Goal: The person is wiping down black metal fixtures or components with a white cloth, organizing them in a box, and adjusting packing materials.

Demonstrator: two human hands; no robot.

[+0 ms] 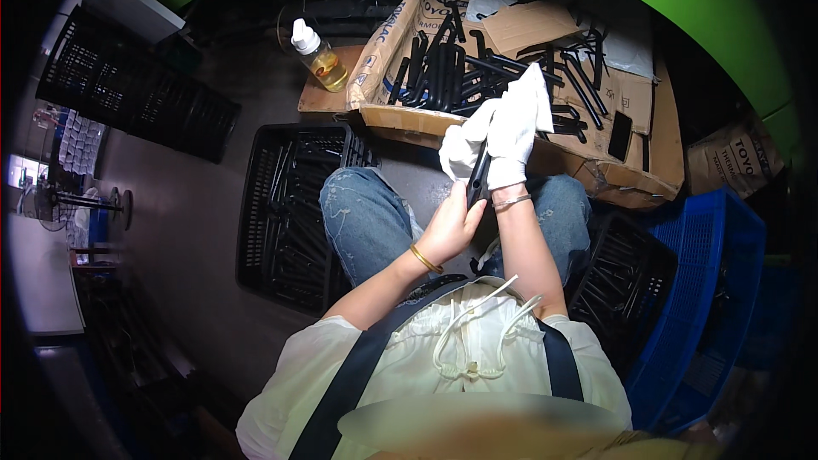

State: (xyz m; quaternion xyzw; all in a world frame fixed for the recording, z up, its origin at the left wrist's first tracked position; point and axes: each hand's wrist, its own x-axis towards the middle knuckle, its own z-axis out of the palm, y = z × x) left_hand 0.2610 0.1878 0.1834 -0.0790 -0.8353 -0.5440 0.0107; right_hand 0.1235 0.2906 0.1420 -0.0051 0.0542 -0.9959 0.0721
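Observation:
My left hand [453,228], bare and with a gold bracelet at its wrist, has its fingers closed round the lower end of a black tube [480,175]. My right hand [513,132] wears a white glove and is closed about the tube's upper part, which the white fabric hides. Whether the bunched white fabric at its left is the glove or a separate cloth, I cannot tell. Just beyond my hands, an opened cardboard box [409,119] holds many black bent tubes [443,72], heaped at various angles.
A black crate [247,243] of black parts stands left of my knees; another black crate [660,277] is at the right, beside blue crates [716,247]. A clear bottle [328,68] with yellowish liquid stands left of the box. Tall black crates [128,85] stand farther left.

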